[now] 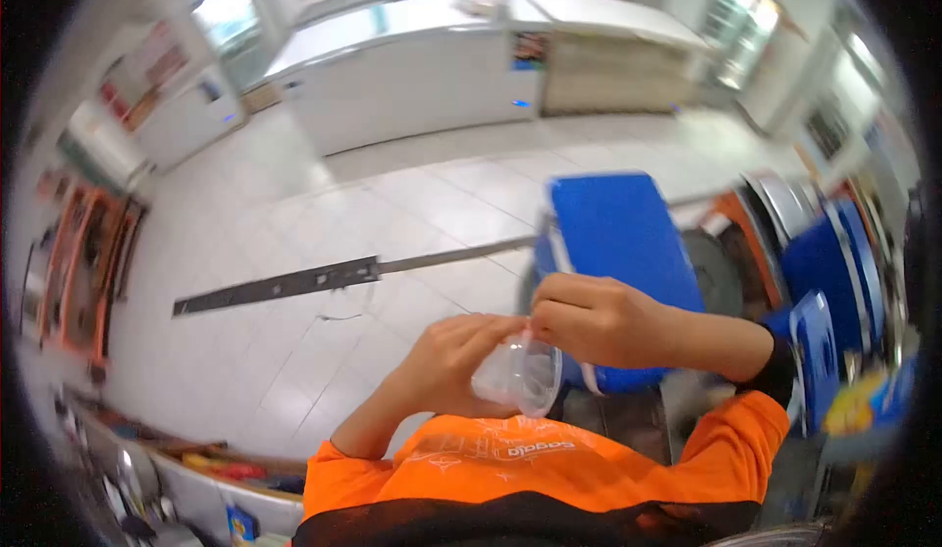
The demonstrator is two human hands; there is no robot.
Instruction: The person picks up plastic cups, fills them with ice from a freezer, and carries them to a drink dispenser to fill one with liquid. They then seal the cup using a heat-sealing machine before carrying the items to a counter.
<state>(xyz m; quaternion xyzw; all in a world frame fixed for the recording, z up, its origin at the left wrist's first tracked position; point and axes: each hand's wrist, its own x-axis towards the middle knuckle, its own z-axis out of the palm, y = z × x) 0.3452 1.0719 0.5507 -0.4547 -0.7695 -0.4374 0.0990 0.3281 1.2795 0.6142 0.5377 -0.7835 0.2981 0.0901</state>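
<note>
Close to my orange shirt, my left hand (pixel 459 359) is wrapped round a clear plastic cup or container (pixel 520 375), which is tilted with its round opening to the right. The fingers of my right hand (pixel 579 313) are pinched together at the upper rim of the cup, touching the tips of my left hand. Whether a small item is between those right fingers is too small to tell. Just behind my right hand is a blue lidded bin (pixel 623 233).
White chest freezers (pixel 412 86) line the far wall beyond the tiled floor (pixel 422 199). A dark strip (pixel 285 285) crosses the floor. Orange shelving (pixel 83 262) is at left, blue containers (pixel 834 272) at right, and a counter with utensils (pixel 226 468) at lower left.
</note>
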